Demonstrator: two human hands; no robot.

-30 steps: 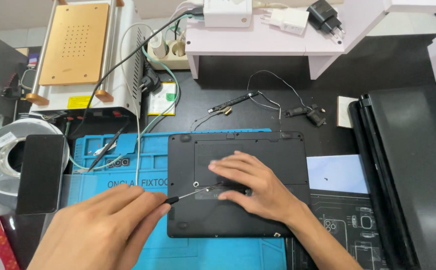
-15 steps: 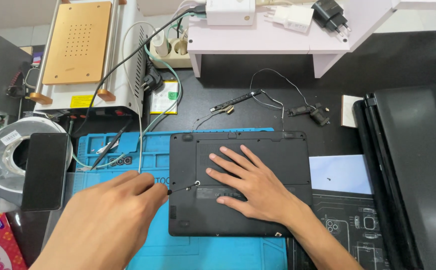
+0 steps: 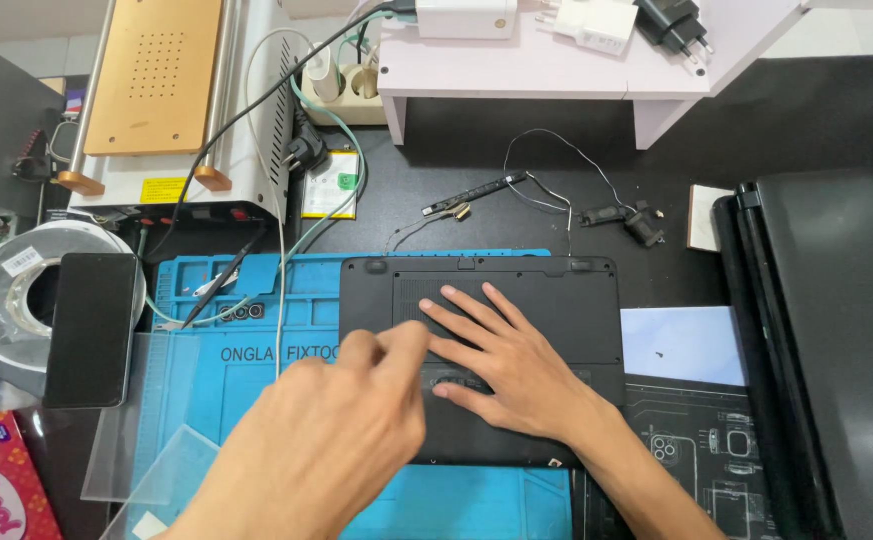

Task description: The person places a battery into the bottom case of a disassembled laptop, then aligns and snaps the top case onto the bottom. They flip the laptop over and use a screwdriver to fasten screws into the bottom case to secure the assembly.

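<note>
**Two hands on an upturned black laptop**

The right hand [image 3: 512, 375] lies flat, palm down, on the bottom panel of a black laptop [image 3: 567, 300], fingers spread wide and holding nothing. The laptop sits directly under it, underside up, resting partly on a blue repair mat [image 3: 257, 300] that extends to the hand's left.

The left hand [image 3: 332, 440] hovers over the laptop's near-left corner, just left of the right hand, fingers bunched with thumb and forefinger drawn close; whether they pinch anything cannot be told, as the hand is blurred.

Further left of the left hand, a dark phone [image 3: 92, 325] lies over a round clear tape reel [image 3: 2, 280]. Beyond both hands, loose cables with small parts [image 3: 557, 195] lie on the dark table. To the right of the right hand sits a second closed black laptop [image 3: 837, 330].
</note>
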